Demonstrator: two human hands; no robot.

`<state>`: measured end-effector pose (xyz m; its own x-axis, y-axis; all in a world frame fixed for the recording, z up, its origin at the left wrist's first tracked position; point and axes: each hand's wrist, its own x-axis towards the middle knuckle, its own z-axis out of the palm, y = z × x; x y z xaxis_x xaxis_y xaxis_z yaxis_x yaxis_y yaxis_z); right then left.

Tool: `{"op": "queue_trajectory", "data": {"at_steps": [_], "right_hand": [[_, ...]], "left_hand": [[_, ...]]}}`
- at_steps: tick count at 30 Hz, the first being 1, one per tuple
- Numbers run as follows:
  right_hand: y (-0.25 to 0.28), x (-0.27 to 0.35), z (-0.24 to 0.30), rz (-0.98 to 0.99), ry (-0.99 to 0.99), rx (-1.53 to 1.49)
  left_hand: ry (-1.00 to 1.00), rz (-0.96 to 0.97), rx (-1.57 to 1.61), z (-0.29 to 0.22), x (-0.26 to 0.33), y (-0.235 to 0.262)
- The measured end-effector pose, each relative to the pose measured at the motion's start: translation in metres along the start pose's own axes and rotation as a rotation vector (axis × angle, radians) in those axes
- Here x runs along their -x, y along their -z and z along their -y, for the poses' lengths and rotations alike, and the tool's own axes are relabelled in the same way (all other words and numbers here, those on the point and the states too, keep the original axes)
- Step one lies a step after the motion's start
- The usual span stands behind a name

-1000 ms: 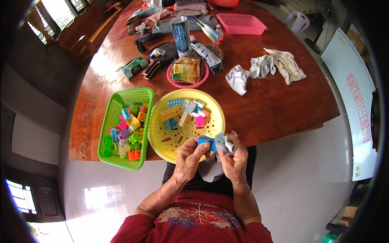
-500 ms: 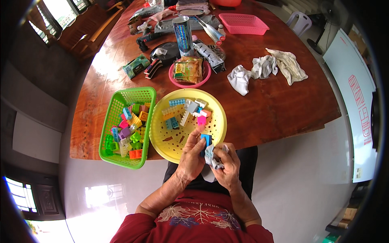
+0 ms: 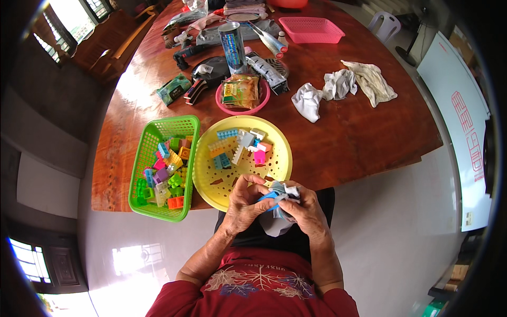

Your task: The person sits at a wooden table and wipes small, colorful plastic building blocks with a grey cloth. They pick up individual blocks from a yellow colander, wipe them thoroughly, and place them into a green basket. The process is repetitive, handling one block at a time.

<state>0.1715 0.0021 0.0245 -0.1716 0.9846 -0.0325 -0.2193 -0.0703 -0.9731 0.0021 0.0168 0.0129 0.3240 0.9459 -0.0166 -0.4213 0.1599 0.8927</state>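
Between my two hands, at the near rim of the yellow basket, is a blue building block. My left hand pinches the block at its left side, thumb and fingers closed on it. A grey cloth is wrapped over the block's right end, and my right hand grips that cloth against it. Part of the cloth hangs below my fingers. The round yellow basket holds several blocks, among them a pink block and a light blue block. Much of the held block is hidden by cloth and fingers.
Left of the yellow basket stands a green basket full of coloured blocks. Behind are a pink bowl with food packets, a tall can, and a pink basket. Crumpled white cloths lie at right on the wooden table.
My hands have drawn slightly lower and closer together. The blue block has tilted from upright, and the cloth in my right hand now covers more of it.
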Motion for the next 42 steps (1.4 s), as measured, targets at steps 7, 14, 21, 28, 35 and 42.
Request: {"op": "queue_trajectory", "data": {"at_steps": [7,14,21,28,35,42], "right_hand": [[-0.014,-0.001,0.003,-0.168,-0.005,0.094],[-0.025,-0.014,-0.012,-0.312,0.038,-0.095],[-0.031,-0.011,-0.012,-0.187,0.547,0.490],[-0.017,-0.014,0.001,-0.226,0.517,0.389],[-0.050,0.009,-0.014,-0.180,0.635,0.884],[-0.027,0.011,-0.014,-0.105,0.654,0.612]], "left_hand": [[-0.130,-0.047,-0.423,0.010,0.003,0.001],[-0.362,-0.095,-0.933,0.020,0.008,-0.013],[-0.138,-0.047,-0.189,0.021,0.005,-0.003],[-0.121,0.033,-0.153,0.009,0.006,-0.015],[0.140,-0.035,0.512,0.009,-0.007,0.001],[0.155,0.057,0.688,0.017,-0.008,0.001]]}}
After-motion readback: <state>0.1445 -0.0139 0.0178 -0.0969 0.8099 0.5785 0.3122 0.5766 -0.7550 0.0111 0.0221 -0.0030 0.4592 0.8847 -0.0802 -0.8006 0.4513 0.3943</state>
